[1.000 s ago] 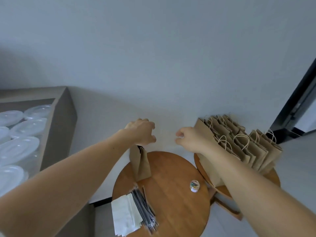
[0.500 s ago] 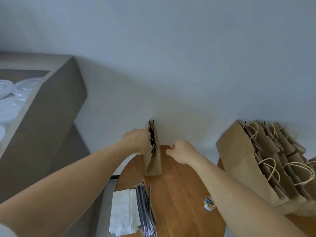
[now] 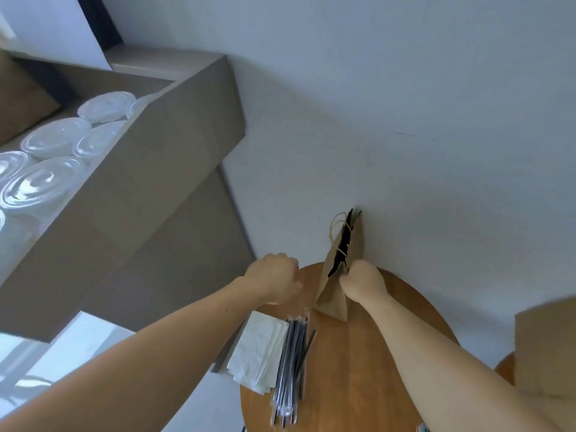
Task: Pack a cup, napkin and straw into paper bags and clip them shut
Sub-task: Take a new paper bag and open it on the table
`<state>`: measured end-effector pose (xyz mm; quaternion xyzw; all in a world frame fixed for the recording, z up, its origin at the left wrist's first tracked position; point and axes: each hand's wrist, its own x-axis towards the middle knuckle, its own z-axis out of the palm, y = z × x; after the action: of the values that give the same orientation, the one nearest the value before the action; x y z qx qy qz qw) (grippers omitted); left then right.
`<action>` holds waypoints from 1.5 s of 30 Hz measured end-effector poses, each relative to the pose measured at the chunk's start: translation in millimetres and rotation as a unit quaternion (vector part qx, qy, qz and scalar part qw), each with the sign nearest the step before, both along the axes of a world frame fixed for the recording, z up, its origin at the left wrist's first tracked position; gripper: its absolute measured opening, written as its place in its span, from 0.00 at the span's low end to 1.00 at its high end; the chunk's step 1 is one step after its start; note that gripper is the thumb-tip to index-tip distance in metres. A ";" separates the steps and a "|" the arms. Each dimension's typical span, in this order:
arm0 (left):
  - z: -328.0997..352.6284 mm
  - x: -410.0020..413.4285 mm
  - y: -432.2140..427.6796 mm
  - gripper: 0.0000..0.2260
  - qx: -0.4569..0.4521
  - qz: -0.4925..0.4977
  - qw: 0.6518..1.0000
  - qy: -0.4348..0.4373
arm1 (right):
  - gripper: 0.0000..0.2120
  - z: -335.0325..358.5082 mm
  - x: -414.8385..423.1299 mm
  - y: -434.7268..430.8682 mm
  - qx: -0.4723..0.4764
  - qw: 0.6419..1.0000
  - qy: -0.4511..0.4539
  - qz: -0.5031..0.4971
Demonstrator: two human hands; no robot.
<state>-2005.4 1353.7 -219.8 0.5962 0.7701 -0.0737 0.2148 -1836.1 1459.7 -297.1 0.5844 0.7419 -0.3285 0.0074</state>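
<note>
A brown paper bag (image 3: 332, 294) with twine handles stands open on the round wooden table (image 3: 358, 369) by the wall. My right hand (image 3: 361, 283) pinches the near rim of the bag's mouth. My left hand (image 3: 274, 277) hovers just left of the bag with fingers curled, holding nothing I can see. A stack of white napkins (image 3: 257, 349) and a bundle of wrapped black straws (image 3: 290, 366) lie on the table's left edge. Clear plastic cups with domed lids (image 3: 53, 140) stand in rows on a shelf at the left.
The grey shelf unit (image 3: 140, 169) juts out at the left, close to the table. Part of another brown bag (image 3: 545, 347) shows at the right edge. A white wall stands right behind the table.
My view has swung left and down. My left hand has come off the bag and moved left. My right hand has closed in and taken hold of the bag's rim.
</note>
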 end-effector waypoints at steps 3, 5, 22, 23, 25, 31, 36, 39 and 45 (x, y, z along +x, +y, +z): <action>-4.2 -0.8 1.5 0.17 -0.001 0.008 1.000 -0.009 | 0.12 1.5 11.1 5.4 0.028 0.999 -0.003 -0.019; -6.9 -1.2 5.9 0.17 0.004 -0.001 1.000 -0.018 | 0.13 10.5 22.4 7.6 0.047 0.998 -0.004 -0.030; -46.2 75.1 -43.8 0.16 -0.040 -0.176 0.974 -0.138 | 0.07 18.1 119.8 -198.6 0.102 0.985 -0.107 -0.093; -50.3 81.0 -50.3 0.17 -0.052 -0.177 0.974 -0.133 | 0.08 13.0 122.6 -207.4 0.095 0.985 -0.112 -0.092; -59.3 90.7 -59.6 0.21 -0.077 -0.172 0.975 -0.122 | 0.07 4.3 128.9 -220.7 0.077 0.986 -0.119 -0.083; -73.2 117.5 -69.9 0.28 -0.128 -0.143 0.970 -0.151 | 0.18 -7.6 155.3 -224.9 -0.024 0.994 -0.098 -0.029; -71.6 131.4 -67.0 0.11 -0.130 -0.099 0.969 -0.187 | 0.36 -3.5 160.4 -200.4 -0.061 0.995 -0.011 -0.074; -71.6 133.3 -70.5 0.28 -0.142 -0.062 0.971 -0.183 | 0.23 -2.5 157.4 -192.1 -0.060 0.995 0.013 -0.074; -71.5 144.0 -72.0 0.41 -0.153 -0.031 0.962 -0.226 | 0.05 -8.4 158.6 -190.2 -0.086 0.984 0.098 -0.124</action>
<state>-1861.4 1281.7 -291.3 0.5810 0.6621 -0.0607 0.4695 -1677.5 1269.5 -305.5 0.6340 0.6296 -0.4455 -0.0559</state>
